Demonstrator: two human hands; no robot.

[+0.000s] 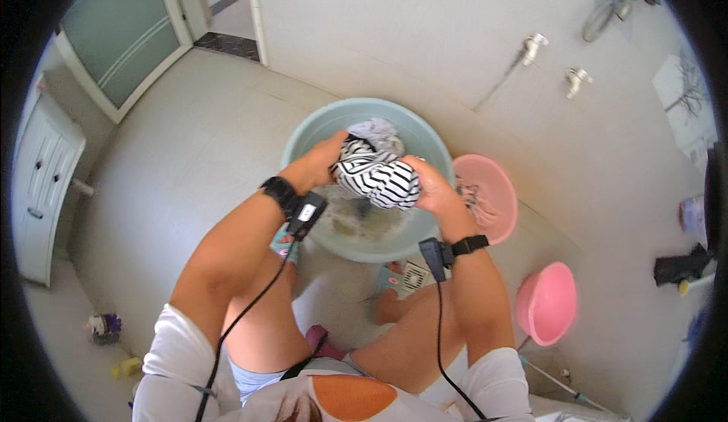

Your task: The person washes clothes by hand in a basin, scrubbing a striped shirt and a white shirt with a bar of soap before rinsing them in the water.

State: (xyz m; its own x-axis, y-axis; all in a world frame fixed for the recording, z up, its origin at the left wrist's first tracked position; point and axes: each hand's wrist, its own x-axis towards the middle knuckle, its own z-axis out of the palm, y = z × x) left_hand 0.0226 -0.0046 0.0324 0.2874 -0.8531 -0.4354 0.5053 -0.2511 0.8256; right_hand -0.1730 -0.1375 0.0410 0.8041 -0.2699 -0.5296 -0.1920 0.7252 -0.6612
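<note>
Both hands grip a bunched black-and-white striped cloth garment [378, 177] over a large pale blue-green plastic basin [301, 129]. My left hand [321, 163] closes on its left end, and my right hand [426, 186] on its right end. Behind the striped garment lies a light grey cloth [375, 133] in the basin. Murky water [364, 226] with suds shows in the near part, with something dark under the surface. Each wrist wears a black strap with a cabled device.
A pink basin [503, 194] holding cloth touches or nearly touches the large basin's right side. Farther right is a smaller pink basin [549, 305]. Two taps [533, 49] project from the wall. A floor drain [415, 277] lies near my slippered feet. A white cabinet [48, 183] stands left.
</note>
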